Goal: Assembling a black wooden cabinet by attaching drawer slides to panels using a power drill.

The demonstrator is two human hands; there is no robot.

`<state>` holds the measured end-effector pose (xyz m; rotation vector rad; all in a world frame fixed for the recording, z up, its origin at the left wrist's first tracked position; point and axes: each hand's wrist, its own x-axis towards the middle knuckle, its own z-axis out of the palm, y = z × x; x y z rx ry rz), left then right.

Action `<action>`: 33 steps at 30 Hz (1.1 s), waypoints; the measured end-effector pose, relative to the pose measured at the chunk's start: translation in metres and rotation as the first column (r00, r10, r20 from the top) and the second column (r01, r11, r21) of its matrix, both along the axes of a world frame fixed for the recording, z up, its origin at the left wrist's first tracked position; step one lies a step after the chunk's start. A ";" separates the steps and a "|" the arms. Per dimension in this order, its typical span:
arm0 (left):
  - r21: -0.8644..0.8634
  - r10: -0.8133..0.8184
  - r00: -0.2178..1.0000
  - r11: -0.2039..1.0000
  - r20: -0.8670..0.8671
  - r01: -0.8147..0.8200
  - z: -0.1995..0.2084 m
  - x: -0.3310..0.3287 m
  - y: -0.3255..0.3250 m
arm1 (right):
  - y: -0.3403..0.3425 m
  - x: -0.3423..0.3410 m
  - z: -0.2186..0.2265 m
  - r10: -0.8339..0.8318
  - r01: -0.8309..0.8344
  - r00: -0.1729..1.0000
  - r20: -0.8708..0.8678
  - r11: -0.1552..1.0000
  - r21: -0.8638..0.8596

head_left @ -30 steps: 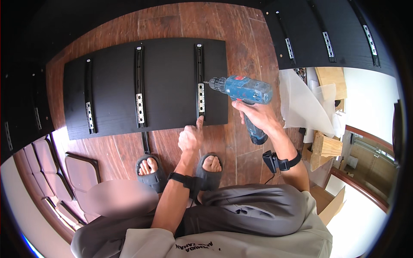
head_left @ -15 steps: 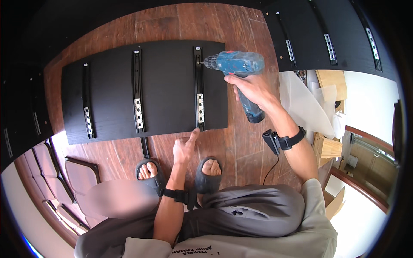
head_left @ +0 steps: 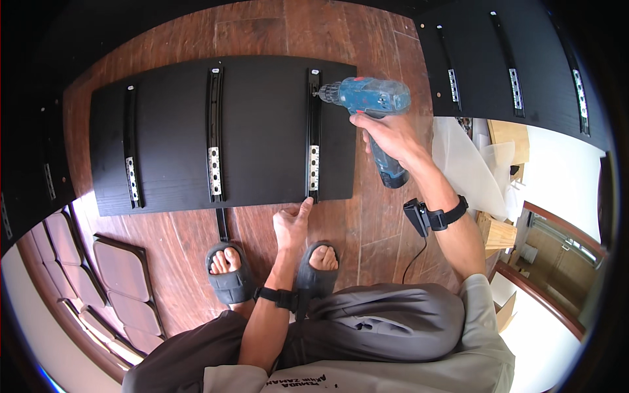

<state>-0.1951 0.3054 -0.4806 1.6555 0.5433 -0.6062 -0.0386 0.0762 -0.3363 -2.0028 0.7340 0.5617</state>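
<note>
A black panel [head_left: 170, 144] lies on the wooden floor with three black drawer slides across it: a left slide [head_left: 131, 141], a middle slide [head_left: 214, 124] and a right slide [head_left: 314, 124]. My right hand [head_left: 391, 139] is wrapped round the grip of a blue cordless drill [head_left: 373, 96]. Its chuck points left, and the tip meets the right slide near the far end; the screw there is too small to make out clearly. At the panel's near edge, my left hand [head_left: 290, 226] presses its thumb on the near end of that same slide, fingers curled.
Another black panel with slides [head_left: 485, 65] stands at the upper right, and dark panels [head_left: 39, 150] flank the left. Brown cushioned pads [head_left: 121, 268] lie at lower left. Translucent sheeting [head_left: 462, 164] and wood pieces [head_left: 495, 232] are at right. A loose rail [head_left: 223, 226] protrudes from under the panel.
The whole view has shifted slightly, so the panel and both hands appear a little further right. The drill tip stays at the right slide's far end, and the left thumb remains at its near end.
</note>
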 end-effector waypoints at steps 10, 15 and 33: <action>-0.011 -0.029 0.998 1.000 -0.051 0.028 -0.003 0.000 0.003 | -0.005 -0.001 0.000 -0.051 0.052 0.999 -0.018 0.998 0.031; -0.015 -0.033 0.999 0.999 -0.030 0.032 -0.004 -0.002 0.003 | -0.003 0.007 0.005 0.021 -0.025 0.998 -0.058 0.998 -0.057; -0.039 -0.060 0.995 0.998 -0.081 0.057 -0.012 0.000 0.005 | 0.022 0.044 0.033 0.396 -0.394 0.916 -0.066 0.856 -0.334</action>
